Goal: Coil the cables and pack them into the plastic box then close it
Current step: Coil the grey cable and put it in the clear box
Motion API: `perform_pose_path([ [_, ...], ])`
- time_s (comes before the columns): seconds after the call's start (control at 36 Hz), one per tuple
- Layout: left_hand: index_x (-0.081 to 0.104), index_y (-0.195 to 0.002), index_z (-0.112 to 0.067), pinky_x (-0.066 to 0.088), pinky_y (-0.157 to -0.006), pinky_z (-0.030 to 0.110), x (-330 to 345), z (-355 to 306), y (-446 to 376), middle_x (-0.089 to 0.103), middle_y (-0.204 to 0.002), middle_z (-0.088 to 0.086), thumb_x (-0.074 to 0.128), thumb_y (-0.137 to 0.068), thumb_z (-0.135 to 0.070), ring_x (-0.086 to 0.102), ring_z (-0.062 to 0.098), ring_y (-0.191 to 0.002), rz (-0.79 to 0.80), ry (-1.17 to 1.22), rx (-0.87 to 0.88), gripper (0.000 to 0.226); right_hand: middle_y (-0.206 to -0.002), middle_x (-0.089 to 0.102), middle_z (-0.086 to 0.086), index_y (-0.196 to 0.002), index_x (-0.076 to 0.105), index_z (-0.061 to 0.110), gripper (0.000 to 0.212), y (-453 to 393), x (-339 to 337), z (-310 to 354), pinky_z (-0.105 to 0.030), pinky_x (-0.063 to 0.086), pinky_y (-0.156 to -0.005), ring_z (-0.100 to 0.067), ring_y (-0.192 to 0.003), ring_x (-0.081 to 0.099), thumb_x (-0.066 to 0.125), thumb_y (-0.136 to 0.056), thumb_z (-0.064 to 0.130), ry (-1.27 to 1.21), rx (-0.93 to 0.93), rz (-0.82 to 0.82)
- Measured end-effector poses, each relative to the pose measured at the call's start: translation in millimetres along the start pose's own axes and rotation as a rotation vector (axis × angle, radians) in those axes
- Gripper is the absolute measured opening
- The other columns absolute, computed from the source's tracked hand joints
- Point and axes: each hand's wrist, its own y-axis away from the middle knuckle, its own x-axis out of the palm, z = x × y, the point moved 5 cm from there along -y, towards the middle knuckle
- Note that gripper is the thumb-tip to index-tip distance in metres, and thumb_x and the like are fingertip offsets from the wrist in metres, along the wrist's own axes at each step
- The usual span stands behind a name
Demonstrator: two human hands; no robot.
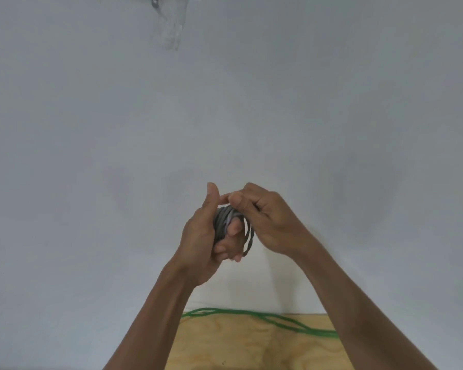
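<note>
A grey cable is wound in several tight loops round the fingers of my left hand, which grips the coil in front of the wall at chest height. My right hand sits just to the right and pinches the cable at the top of the coil, with a couple of looser loops hanging below its fingers. A green cable lies loose along the far edge of the wooden table. The plastic box is out of view.
The plywood table shows only at the bottom, between my forearms. A plain pale grey wall fills most of the view, with a small metal fixture at the top.
</note>
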Motion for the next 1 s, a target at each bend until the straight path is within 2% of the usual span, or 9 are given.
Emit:
perform_pose_path([
  [0.06, 0.047, -0.055, -0.012, 0.036, -0.048, 0.030, -2, 2, 1, 0.027, -0.035, -0.002, 0.031, -0.084, -0.078, 0.016, 0.019, -0.037, 0.008, 0.031, 0.004, 0.073, -0.094, 0.071, 0.004, -0.091, 0.065, 0.030, 0.028, 5, 7, -2, -0.017, 0.050, -0.073, -0.006, -0.082, 0.069, 0.043, -0.095, 0.047, -0.069, 0.023, -0.047],
  [0.14, 0.044, -0.052, -0.011, 0.036, -0.048, 0.030, -6, 4, 2, 0.026, -0.035, 0.000, 0.032, -0.085, -0.074, 0.022, 0.016, -0.033, -0.057, -0.004, -0.012, 0.072, -0.071, 0.069, 0.007, -0.087, 0.063, 0.005, 0.049, 10, 15, -3, -0.032, 0.057, -0.055, -0.023, -0.060, 0.071, 0.042, -0.096, 0.048, -0.126, 0.030, -0.082],
  [0.25, 0.041, -0.051, -0.009, 0.039, -0.051, 0.032, -5, 2, 1, 0.027, -0.035, 0.004, 0.049, -0.080, -0.071, 0.028, 0.019, -0.034, -0.203, -0.061, -0.007, 0.069, -0.050, 0.060, 0.004, -0.068, 0.056, 0.012, 0.049, 12, 19, -3, -0.026, 0.047, -0.037, -0.024, -0.039, 0.063, 0.041, -0.097, 0.047, -0.125, 0.047, -0.194],
  [0.39, 0.038, -0.043, -0.013, 0.036, -0.046, 0.028, -3, 2, -2, 0.031, -0.036, 0.006, 0.054, -0.081, -0.067, 0.031, 0.020, -0.033, -0.493, -0.136, 0.075, 0.068, -0.047, 0.057, 0.005, -0.068, 0.056, 0.011, 0.053, 9, 21, -7, -0.026, 0.050, -0.040, -0.015, -0.040, 0.062, 0.037, -0.096, 0.052, -0.002, 0.041, -0.316],
  [0.5, 0.038, -0.037, -0.013, 0.036, -0.040, 0.026, -3, 3, -1, 0.033, -0.037, 0.005, 0.056, -0.091, -0.058, 0.034, 0.019, -0.034, -0.682, -0.192, 0.181, 0.073, -0.051, 0.059, 0.004, -0.068, 0.054, 0.017, 0.054, 7, 18, -10, -0.038, 0.055, -0.050, -0.015, -0.050, 0.063, 0.034, -0.098, 0.057, 0.149, 0.012, -0.375],
  [0.67, 0.056, -0.062, 0.008, 0.054, -0.042, 0.043, -11, -2, 1, 0.046, -0.044, 0.009, 0.051, -0.090, -0.065, 0.053, 0.028, -0.044, -0.754, -0.437, 0.339, 0.079, -0.056, 0.061, -0.004, -0.070, 0.054, 0.009, 0.060, 9, 17, -11, -0.043, 0.053, -0.046, -0.024, -0.052, 0.063, 0.034, -0.096, 0.059, 0.217, -0.007, -0.455],
  [0.78, 0.050, -0.055, 0.001, 0.040, -0.045, 0.024, -10, -7, 9, 0.045, -0.042, 0.004, 0.038, -0.094, -0.064, 0.044, 0.015, -0.041, -0.807, -0.719, 0.496, 0.077, -0.061, 0.066, 0.001, -0.072, 0.063, 0.009, 0.060, 10, 21, -11, -0.036, 0.056, -0.055, -0.013, -0.056, 0.065, 0.036, -0.099, 0.055, 0.151, 0.040, -0.353],
  [0.86, 0.043, -0.048, -0.004, 0.035, -0.045, 0.025, -18, -8, 11, 0.043, -0.038, 0.000, 0.038, -0.102, -0.047, 0.044, 0.019, -0.041, -0.844, -0.823, 0.533, 0.069, -0.059, 0.060, 0.007, -0.074, 0.065, 0.004, 0.066, 7, 21, -13, -0.031, 0.054, -0.063, -0.008, -0.058, 0.060, 0.035, -0.098, 0.058, 0.033, 0.102, -0.174],
  [1.0, 0.024, -0.046, -0.015, 0.029, -0.044, 0.020, -24, -12, 11, 0.025, -0.037, -0.007, 0.039, -0.105, -0.036, 0.033, 0.016, -0.041, -0.884, -0.883, 0.510, 0.065, -0.061, 0.045, -0.005, -0.087, 0.063, -0.005, 0.053, 6, 10, -15, -0.026, 0.036, -0.054, -0.014, -0.054, 0.040, 0.042, -0.104, 0.040, -0.084, 0.155, 0.044],
])
